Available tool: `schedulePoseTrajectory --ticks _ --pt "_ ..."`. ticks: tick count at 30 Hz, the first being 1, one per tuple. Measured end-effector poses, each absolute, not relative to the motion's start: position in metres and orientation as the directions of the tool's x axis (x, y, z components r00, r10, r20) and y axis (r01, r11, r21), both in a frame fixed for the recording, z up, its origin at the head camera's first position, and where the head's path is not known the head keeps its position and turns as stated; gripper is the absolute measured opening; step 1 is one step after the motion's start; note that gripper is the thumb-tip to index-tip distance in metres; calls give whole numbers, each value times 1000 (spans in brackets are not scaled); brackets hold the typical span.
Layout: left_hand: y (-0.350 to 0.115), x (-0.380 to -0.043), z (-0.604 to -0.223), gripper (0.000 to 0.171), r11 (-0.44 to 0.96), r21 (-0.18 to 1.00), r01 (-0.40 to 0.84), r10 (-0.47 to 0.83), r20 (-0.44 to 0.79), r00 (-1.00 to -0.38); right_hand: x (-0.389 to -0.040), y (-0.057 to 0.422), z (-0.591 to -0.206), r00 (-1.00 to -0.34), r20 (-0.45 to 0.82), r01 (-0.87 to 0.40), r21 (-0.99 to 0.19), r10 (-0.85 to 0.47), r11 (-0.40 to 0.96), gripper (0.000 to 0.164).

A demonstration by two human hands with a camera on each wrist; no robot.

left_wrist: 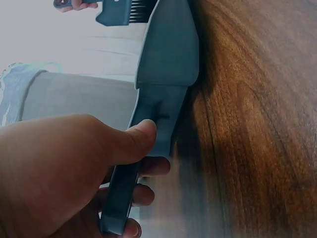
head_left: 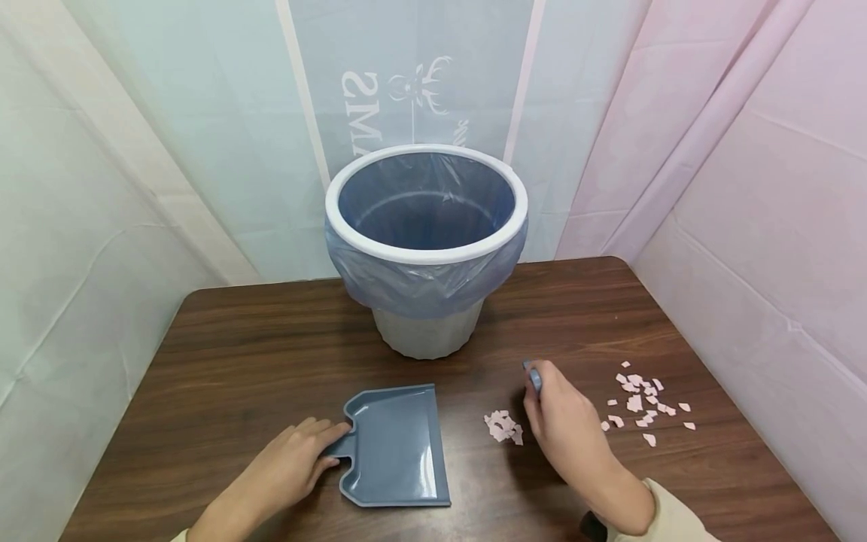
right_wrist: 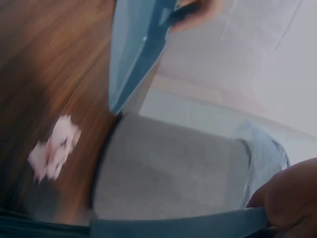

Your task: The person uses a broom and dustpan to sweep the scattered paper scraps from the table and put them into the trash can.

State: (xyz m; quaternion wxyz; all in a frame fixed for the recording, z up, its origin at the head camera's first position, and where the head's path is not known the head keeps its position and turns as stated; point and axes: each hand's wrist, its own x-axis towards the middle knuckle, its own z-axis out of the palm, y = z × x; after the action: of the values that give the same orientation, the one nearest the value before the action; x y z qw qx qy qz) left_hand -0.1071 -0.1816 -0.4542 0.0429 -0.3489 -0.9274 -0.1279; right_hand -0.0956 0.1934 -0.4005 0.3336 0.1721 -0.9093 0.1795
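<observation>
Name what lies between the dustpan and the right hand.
In the head view, a small pile of paper scraps lies between the dustpan and right hand.

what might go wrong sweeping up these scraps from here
The small pile lies loose and apart from the dustpan, so a brisk stroke of the brush might scatter it. If the left hand lets the dustpan tilt, bits may slip underneath. The strewn scraps beyond the right hand could get missed.
</observation>
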Motion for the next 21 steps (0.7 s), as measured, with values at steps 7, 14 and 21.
schedulePoseTrajectory --ticks 7,14,21 --pt "-179 -107 -455 40 723 190 664 637 188 -748 -93 164 -403 -728 652 -467 -244 -213 850 23" --pt "-178 -107 -456 40 736 194 648 627 163 -761 -93 143 -403 -743 633 -505 -318 -217 802 10" --pt "-176 -107 -455 41 748 194 635 616 153 -773 -93 128 -398 -742 631 -552 -382 -227 741 16"
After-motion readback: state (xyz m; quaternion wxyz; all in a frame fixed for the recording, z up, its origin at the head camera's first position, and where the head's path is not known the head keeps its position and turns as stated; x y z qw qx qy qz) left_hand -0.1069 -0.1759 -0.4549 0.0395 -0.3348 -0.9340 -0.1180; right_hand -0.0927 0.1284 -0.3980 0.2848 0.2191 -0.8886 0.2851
